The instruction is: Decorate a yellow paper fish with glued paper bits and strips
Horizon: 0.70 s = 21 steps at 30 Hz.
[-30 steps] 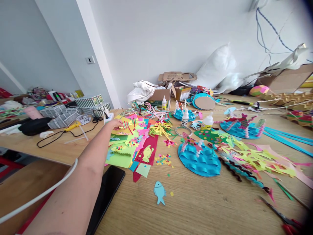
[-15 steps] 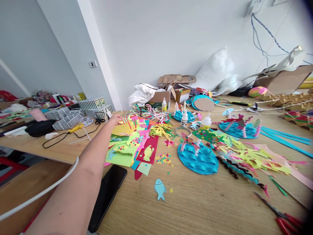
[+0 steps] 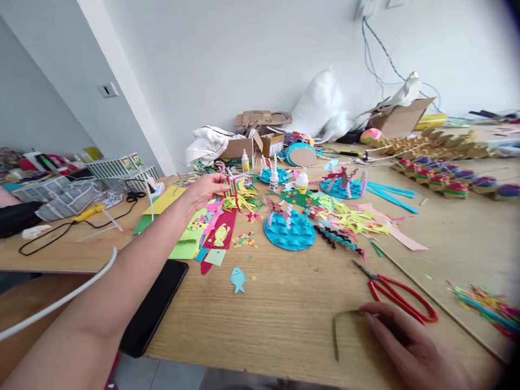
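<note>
My left hand (image 3: 208,190) reaches over a stack of coloured paper (image 3: 186,245) and pinches a few red and green paper strips (image 3: 232,190). Beneath that forearm lies a black phone (image 3: 156,303). At the lower right, my right hand (image 3: 410,344) is closed on one end of a thin, bent olive-green strip (image 3: 335,333), slightly blurred. Red-handled scissors (image 3: 394,292) lie just beyond the right hand. A light blue paper fish (image 3: 238,280) rests on the bare wood between the two hands.
A round blue base (image 3: 290,230) with paper fish stands mid-table, another blue base (image 3: 343,187) behind it. Glue bottles (image 3: 274,179) stand nearby. Yellow paper strips (image 3: 345,214), a thin stick (image 3: 439,298) and loose coloured scraps (image 3: 487,309) lie to the right.
The view has turned right. My left hand has lifted the red and green strips off the paper stack and moved them right. My right hand has come into view with the olive-green strip.
</note>
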### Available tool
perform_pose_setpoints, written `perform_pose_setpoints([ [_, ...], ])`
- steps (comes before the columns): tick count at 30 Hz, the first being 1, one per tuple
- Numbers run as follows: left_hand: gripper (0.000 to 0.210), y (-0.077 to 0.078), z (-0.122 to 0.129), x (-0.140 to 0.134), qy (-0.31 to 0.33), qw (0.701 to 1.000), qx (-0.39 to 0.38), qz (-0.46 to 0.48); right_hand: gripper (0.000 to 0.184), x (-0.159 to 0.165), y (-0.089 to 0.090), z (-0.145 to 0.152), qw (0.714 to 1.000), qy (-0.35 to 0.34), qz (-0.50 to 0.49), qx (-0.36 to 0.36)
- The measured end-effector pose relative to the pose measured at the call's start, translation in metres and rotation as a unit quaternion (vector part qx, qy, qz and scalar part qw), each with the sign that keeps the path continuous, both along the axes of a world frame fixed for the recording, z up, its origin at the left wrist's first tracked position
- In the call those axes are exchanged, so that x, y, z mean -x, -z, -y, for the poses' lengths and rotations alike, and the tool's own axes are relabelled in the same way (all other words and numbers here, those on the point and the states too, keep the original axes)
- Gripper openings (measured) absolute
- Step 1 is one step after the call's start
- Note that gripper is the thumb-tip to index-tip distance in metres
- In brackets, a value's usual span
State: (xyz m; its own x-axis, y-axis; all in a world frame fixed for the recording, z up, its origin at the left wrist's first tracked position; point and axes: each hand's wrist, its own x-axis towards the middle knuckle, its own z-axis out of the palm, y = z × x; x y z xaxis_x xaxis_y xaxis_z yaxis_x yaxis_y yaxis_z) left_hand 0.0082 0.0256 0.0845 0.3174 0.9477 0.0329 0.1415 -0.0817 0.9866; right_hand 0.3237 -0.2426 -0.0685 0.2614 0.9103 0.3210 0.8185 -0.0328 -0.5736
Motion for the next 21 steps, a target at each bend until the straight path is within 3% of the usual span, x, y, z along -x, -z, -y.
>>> perform_pose_setpoints([
  [5, 0.014, 0.016, 0.069, -0.048, 0.123, 0.992, 0.012, -0.039, 0.019, 0.002, -0.019, 0.001, 0.998, -0.010, -0.055, 0.022],
  [9, 0.011, 0.036, 0.106, -0.068, 0.204, 0.976, 0.047, -0.062, 0.020, 0.001, -0.036, -0.002, 0.998, -0.051, -0.012, 0.031],
  [14, 0.018, 0.066, 0.128, -0.083, 0.223, 0.964, 0.130, -0.062, 0.019, 0.001, -0.044, -0.014, 0.982, -0.140, 0.084, 0.095],
  [21, 0.019, 0.099, 0.142, -0.095, 0.226, 0.957, 0.145, -0.107, 0.019, 0.006, -0.052, -0.024, 0.962, -0.182, 0.163, 0.118],
])
